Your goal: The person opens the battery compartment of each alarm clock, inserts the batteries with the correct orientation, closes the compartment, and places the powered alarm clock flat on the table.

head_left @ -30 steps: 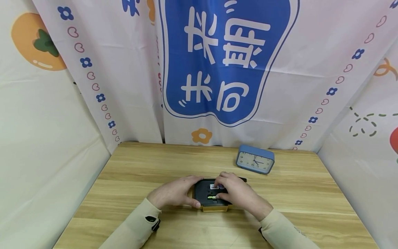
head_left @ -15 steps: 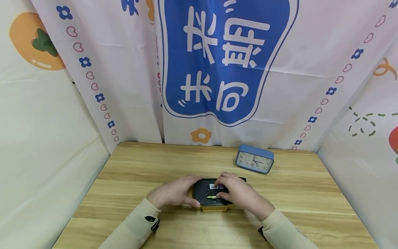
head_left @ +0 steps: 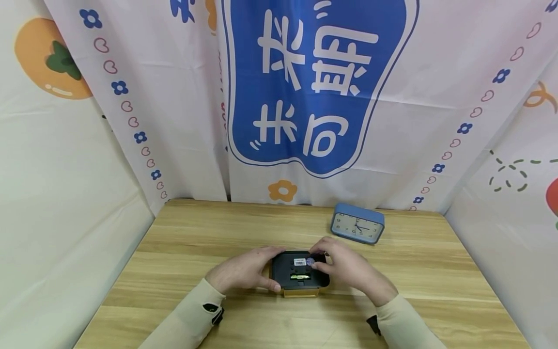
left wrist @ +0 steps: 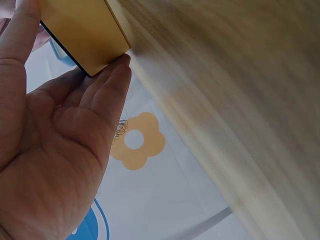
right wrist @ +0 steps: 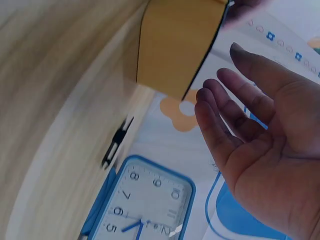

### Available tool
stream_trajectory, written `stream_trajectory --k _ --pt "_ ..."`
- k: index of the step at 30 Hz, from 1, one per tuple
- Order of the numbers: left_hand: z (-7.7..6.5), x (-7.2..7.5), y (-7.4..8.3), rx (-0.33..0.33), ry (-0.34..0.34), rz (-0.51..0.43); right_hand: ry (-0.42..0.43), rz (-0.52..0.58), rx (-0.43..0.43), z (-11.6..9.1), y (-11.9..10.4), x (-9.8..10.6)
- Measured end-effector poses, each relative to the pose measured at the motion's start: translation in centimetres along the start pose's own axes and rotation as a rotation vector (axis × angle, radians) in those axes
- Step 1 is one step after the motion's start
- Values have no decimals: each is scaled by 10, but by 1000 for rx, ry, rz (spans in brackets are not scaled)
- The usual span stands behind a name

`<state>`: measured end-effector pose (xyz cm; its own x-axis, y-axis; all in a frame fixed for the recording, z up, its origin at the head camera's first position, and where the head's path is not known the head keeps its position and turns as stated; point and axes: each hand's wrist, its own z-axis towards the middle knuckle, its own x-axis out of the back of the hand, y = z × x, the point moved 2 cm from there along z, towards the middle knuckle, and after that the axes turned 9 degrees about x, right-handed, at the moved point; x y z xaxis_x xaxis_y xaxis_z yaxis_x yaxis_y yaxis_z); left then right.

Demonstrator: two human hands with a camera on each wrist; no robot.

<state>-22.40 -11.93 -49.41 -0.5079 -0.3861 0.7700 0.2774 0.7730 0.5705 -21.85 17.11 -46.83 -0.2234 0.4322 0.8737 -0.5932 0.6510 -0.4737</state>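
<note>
A yellow clock (head_left: 282, 269) lies face down on the table with its black back up. The back carries a white label (head_left: 299, 262) and a round purple sticker (head_left: 310, 261). A green-yellow battery (head_left: 300, 277) lies in its compartment. From the left side, my left hand (head_left: 244, 269) grips the clock, thumb at the near edge and fingers at the far edge. My right hand (head_left: 350, 272) is over the clock's right end, thumb and fingers apart, fingers loosely bent. Nothing shows between those fingers in the right wrist view, where the yellow side (right wrist: 175, 47) stands beside the fingertips.
A blue alarm clock (head_left: 357, 224) stands at the back right of the wooden table (head_left: 196, 228). Between the two clocks a small black and silver piece (right wrist: 117, 143) lies on the tabletop. A printed curtain (head_left: 187, 121) hangs behind the table.
My right hand has drawn back to the right from the battery compartment, uncovering the whole battery and the clock's right end. My left hand and the clock have kept their place.
</note>
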Motion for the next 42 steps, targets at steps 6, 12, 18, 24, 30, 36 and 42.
stream_trajectory --k 6,12,18,24,30,36,42 --pt "-1 0 1 8 3 2 42 34 -20 -5 12 13" --pt "-2 0 2 9 9 8 79 -49 -33 -9 27 23" --pt "-1 -1 1 4 8 11 70 -54 -63 -10 38 25" --pt "-1 -1 0 4 9 9 32 -55 -95 -9 49 17" --pt "-1 -1 0 3 8 13 -19 -70 -102 -7 59 7" --pt "-1 -1 0 5 8 10 -58 -71 -101 -8 62 3" --pt "-1 -1 0 10 10 6 -70 -74 -116 -8 60 4"
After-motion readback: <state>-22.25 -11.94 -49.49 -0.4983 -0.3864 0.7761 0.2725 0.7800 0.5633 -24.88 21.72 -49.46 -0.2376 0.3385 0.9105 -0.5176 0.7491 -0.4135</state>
